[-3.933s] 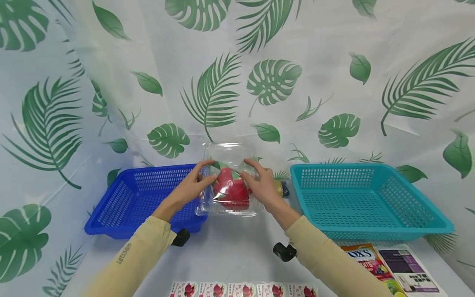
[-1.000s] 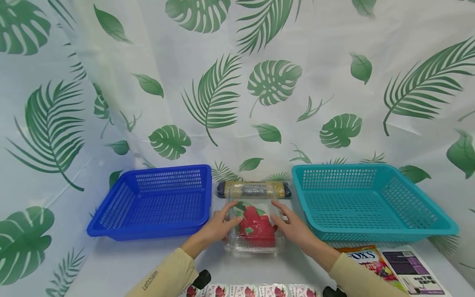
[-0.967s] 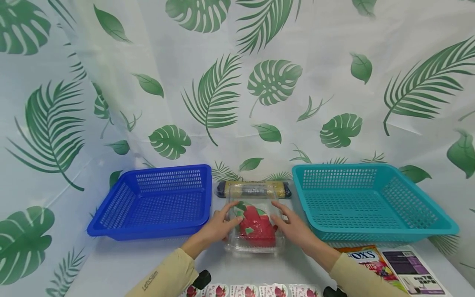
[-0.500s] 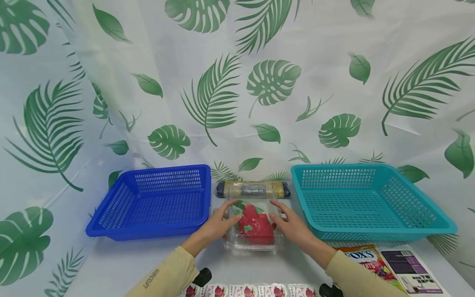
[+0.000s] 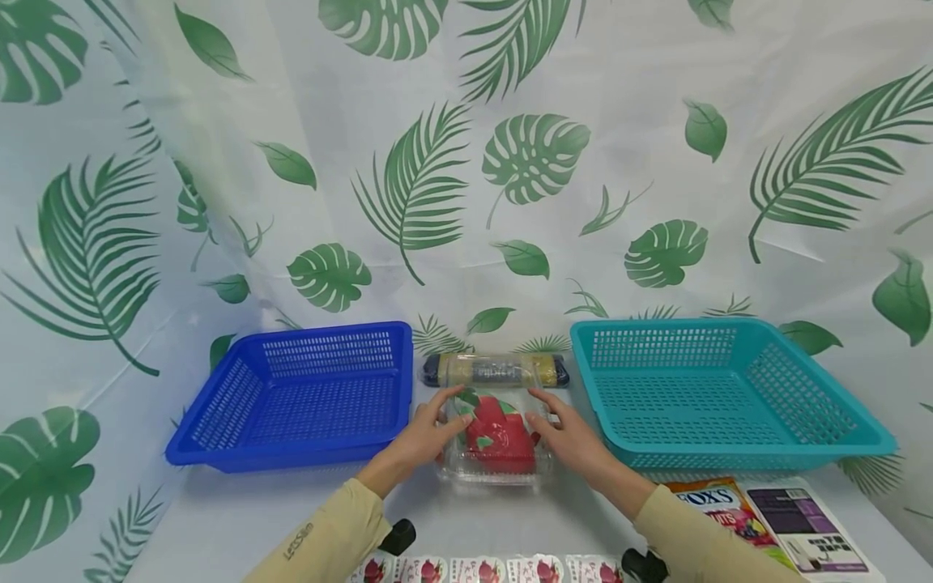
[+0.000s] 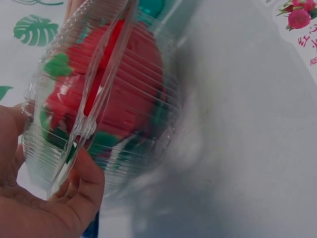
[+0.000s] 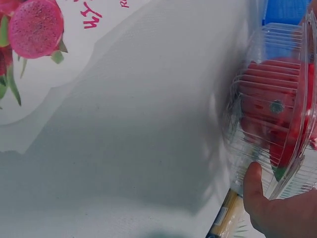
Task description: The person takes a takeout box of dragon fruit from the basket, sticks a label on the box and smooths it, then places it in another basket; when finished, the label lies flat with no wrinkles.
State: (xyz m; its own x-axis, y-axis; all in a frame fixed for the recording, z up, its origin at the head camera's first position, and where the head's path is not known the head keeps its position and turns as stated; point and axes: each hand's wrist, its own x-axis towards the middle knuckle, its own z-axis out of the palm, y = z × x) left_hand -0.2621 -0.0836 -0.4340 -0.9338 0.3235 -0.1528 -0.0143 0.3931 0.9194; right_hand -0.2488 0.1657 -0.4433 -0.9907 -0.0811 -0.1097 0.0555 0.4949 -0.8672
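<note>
A clear plastic clamshell box [image 5: 496,479] holds red dragon fruit pieces [image 5: 503,437] with green scales, seen through its ridged walls. My left hand [image 5: 426,433] grips the box's left side, thumb over the lid and fingers at the rim. In the left wrist view, the left thumb and fingers [image 6: 81,191] pinch the rim seam where lid and base meet. On the opposite side my right hand [image 5: 572,437] holds the box, with one digit [image 7: 253,183] against the ridged wall in the right wrist view. The right hand's other fingers are mostly hidden there.
A blue basket [image 5: 291,455] stands left and a teal basket [image 5: 736,457] right. Behind the box lies a yellow and dark-blue wrapped pack [image 5: 551,371]. A strip of dragon fruit stickers [image 5: 477,570] runs along the front. A candy bag [image 5: 717,510] and a purple-and-white packet [image 5: 812,530] lie front right.
From being held up and tilted upright, the box has come down toward the table, nearer me, in both hands. Over the last second it has shifted only slightly.
</note>
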